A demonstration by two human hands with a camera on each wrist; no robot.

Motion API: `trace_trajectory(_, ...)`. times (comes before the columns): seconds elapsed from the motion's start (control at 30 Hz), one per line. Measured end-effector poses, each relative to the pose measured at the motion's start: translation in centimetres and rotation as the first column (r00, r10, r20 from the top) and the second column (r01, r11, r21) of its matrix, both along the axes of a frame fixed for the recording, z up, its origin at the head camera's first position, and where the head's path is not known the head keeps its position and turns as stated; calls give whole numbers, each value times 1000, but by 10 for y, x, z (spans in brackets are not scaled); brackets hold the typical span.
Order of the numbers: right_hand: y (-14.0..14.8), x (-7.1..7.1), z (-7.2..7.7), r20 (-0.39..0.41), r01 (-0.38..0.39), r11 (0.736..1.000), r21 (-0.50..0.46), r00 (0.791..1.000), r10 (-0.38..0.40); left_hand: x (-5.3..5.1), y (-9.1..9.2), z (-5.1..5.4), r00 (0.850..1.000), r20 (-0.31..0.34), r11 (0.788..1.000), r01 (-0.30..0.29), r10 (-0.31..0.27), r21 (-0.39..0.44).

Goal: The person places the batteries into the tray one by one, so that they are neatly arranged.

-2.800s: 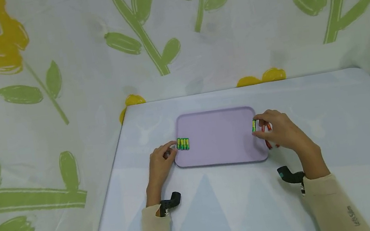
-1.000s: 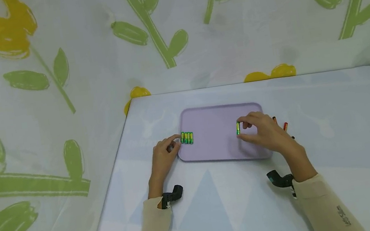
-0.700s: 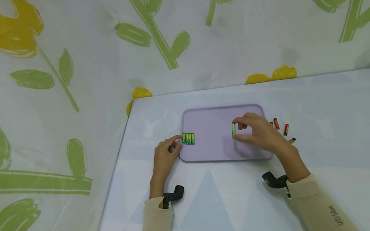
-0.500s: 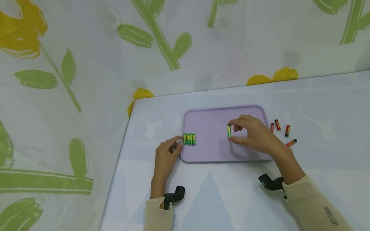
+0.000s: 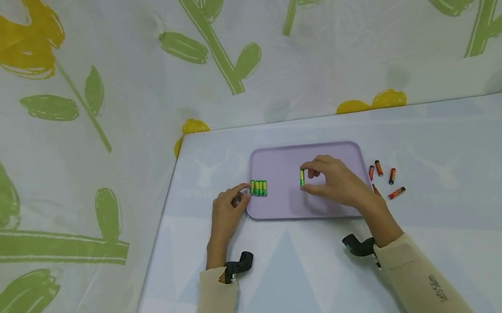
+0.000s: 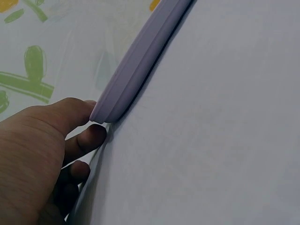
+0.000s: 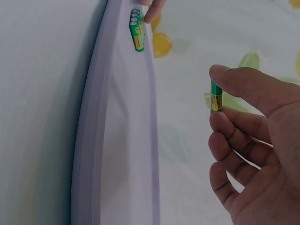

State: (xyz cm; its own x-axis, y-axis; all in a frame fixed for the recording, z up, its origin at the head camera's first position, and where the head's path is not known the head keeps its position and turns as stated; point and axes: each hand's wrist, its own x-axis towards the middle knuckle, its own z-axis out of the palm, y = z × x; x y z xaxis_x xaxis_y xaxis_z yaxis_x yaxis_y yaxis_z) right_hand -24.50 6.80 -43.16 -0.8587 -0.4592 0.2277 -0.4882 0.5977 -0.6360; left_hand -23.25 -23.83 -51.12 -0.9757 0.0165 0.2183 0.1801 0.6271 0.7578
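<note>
Between thumb and index finger, my right hand (image 5: pixel 335 181) pinches a green and yellow battery (image 5: pixel 302 177) by its two ends, above the middle of the lilac tray (image 5: pixel 279 153). In the right wrist view that battery (image 7: pixel 216 97) stands nearly upright, held apart from the tray. A row of several matching batteries (image 5: pixel 258 188) lies side by side at the tray's left edge. Beside this row, my left hand (image 5: pixel 227 214) grips the tray's left rim, with thumb and fingers bent around it. The left wrist view shows the thumb (image 6: pixel 77 112) against the rim and other fingertips lower down.
Several loose red and black batteries (image 5: pixel 392 175) lie on the pale patterned tabletop (image 5: pixel 451 176), just right of the tray. Behind the table hangs a white cloth (image 5: pixel 315 62) with green leaves and yellow flowers. Black wrist cameras (image 5: pixel 359 245) stick out from both wrists.
My right hand has carried the green battery leftward from the tray's right edge to over its middle, uncovering the red batteries. The left hand stays at the left rim. The head view has shifted slightly.
</note>
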Motion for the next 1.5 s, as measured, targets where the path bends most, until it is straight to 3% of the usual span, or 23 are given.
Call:
trace_trajectory(0.47, -24, -5, -1, 2, -43, 999, -2, 999, 43, 4, 2, 2, 1000, -19, 1000, 4, -4, -12)
trace_trajectory(0.87, -43, -13, -11, -20, -86, 996, 19, 996, 86, 5, 3, 3, 1000, -26, 1000, -3, 3, -13)
trace_trajectory(1.17, -56, -18, -16, 16, -80, 995, 62, 997, 79, 6, 4, 4, 1000, -25, 1000, -5, 4, -14)
trace_trajectory(1.5, -65, -21, -27, -16, -103, 993, 62, 994, 104, 4, 3, 1, 999, -54, 1000, -3, 2, -20)
